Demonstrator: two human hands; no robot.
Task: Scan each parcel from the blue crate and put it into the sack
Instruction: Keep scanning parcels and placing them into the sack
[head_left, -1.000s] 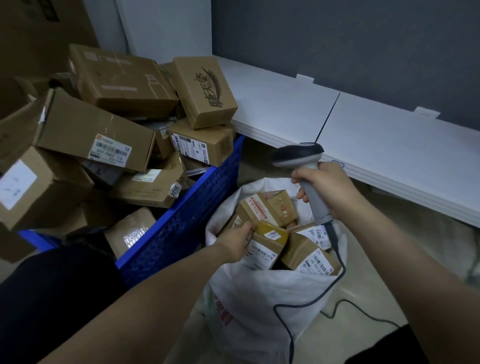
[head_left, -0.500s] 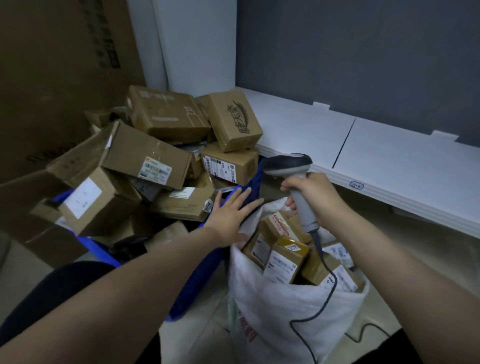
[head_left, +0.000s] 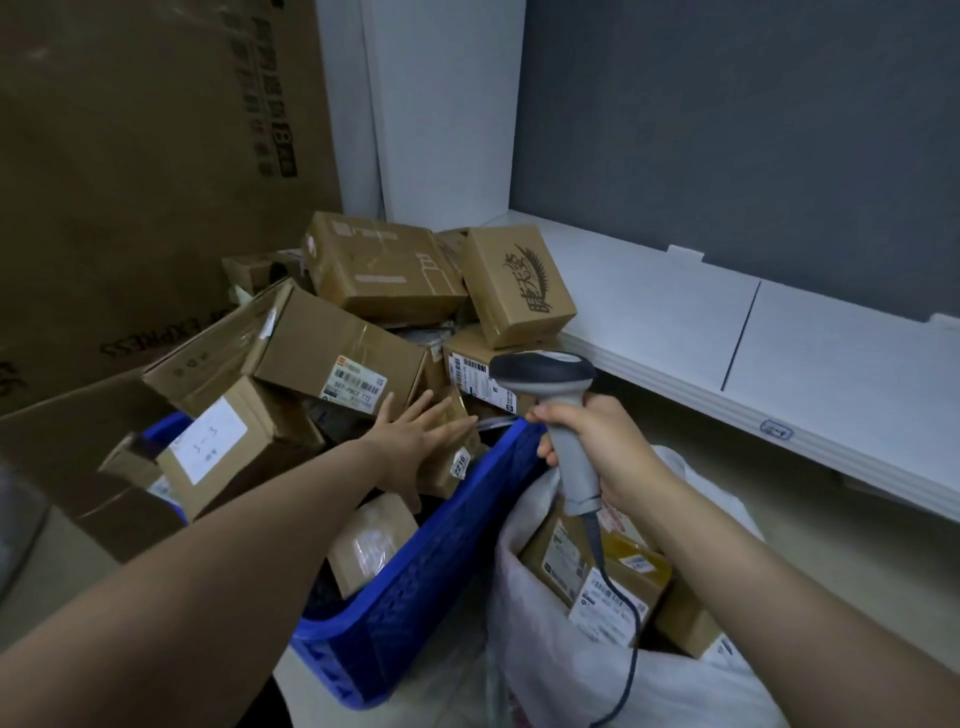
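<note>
Many parcels (head_left: 332, 353) lay heaped in blue crate (head_left: 431, 571) beneath left hand (head_left: 415, 436), fingers spread, gripping nothing; contact unclear. Right hand (head_left: 597, 447) curled round scanner (head_left: 545, 374) handle, sack (head_left: 561, 675) below it. Step, likely: choosing next parcel. Next called for: grasp one, turn label toward scanner.

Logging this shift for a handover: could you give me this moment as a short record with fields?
left hand: open, fingers spread, reaching over the heaped parcels; holds nothing
right hand: grips the scanner by its handle
scanner: upright, head toward the crate, cable trailing down over the sack
blue crate: piled high with cardboard parcels
sack: white, open, labelled boxes inside
step: next parcel not yet picked up
</note>
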